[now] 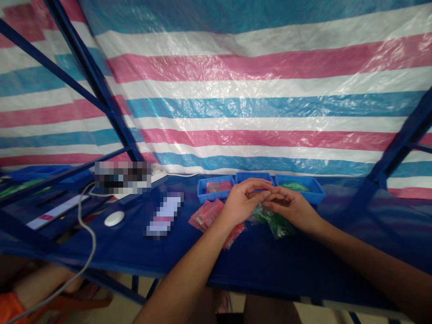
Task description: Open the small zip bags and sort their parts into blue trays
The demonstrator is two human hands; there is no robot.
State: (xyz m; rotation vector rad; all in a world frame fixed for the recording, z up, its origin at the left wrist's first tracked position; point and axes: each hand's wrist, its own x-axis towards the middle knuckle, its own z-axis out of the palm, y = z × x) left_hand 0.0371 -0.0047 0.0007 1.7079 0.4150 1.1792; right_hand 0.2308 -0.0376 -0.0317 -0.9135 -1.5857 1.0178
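My left hand (245,198) and my right hand (297,209) meet above the blue table, fingertips together in a pinch. Whatever lies between the fingertips is too small or hidden to make out. Just under my right hand is a green plastic bag (279,226); I cannot tell whether the fingers touch it. Red plastic bags (208,215) with small items inside lie in a pile on the table, partly covered by my left wrist. Behind the hands stand a blue bin (202,194) with red bags, a middle blue bin (253,176), and a right blue bin (315,194) with green bags.
Left on the blue table (135,252) are a blurred-out phone-like object (165,215), a white mouse-like object (114,218) and a white cable (84,225). Blue metal posts (108,108) frame the sides, and a striped plastic sheet (263,108) hangs behind. Another person's leg (43,283) shows lower left.
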